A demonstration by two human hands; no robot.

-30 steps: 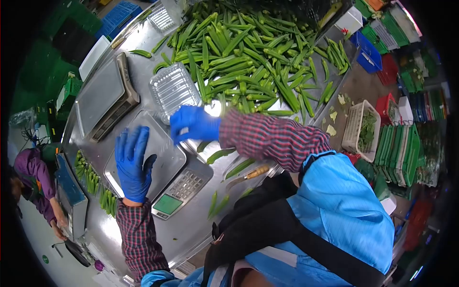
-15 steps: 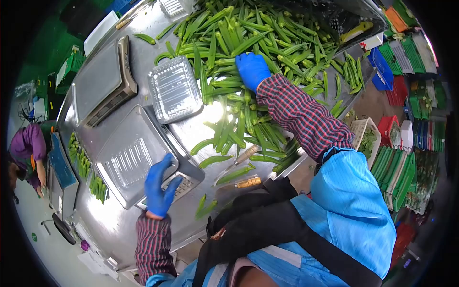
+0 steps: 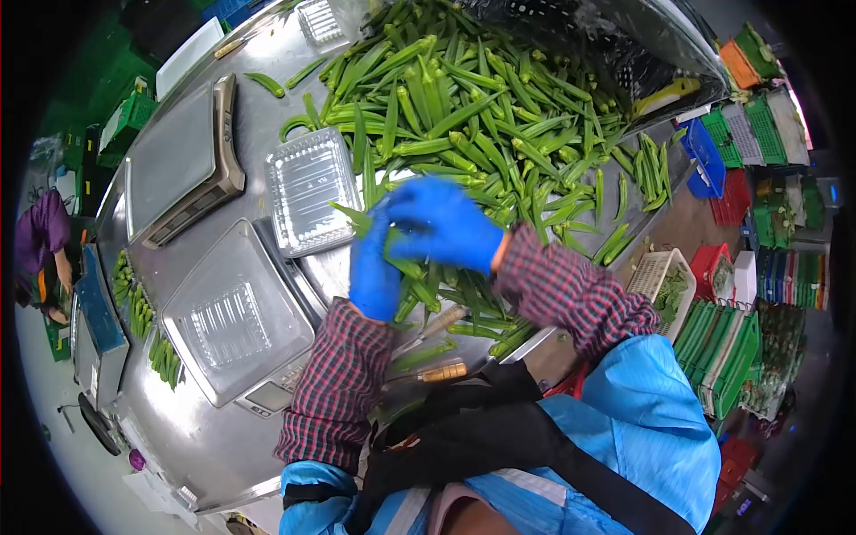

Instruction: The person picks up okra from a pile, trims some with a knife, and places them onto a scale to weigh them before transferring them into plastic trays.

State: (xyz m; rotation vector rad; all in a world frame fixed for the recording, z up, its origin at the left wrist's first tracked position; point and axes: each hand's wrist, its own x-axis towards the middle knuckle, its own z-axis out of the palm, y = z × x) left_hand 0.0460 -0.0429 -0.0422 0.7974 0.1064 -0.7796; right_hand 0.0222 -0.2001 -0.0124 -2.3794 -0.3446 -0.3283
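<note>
Shiny metal, clear plastic, crinkled cloth

The table (image 3: pixel 214 446) is smooth, glossy metal. The tray (image 3: pixel 312 192) is clear, ribbed, shiny plastic, the black bag (image 3: pixel 655 40) glossy film. The okra (image 3: pixel 446 89) look ridged, with a faint sheen. The gloves (image 3: pixel 374 281) look smooth and rubbery. The sleeves (image 3: pixel 334 383) are matt, crinkled cloth; the smock (image 3: pixel 637 401) has a slick sheen. One tool handle (image 3: pixel 443 371) is wood.

I stand at a stainless-steel table (image 3: pixel 223 446) that throws back white glare (image 3: pixel 174 401). Pale floor (image 3: pixel 53 383) shows on my left, brown floor (image 3: pixel 665 214) on my right, near stacked green crates (image 3: pixel 718 357). The dim green backdrop (image 3: pixel 94 76), far left, may be a wall.
</note>
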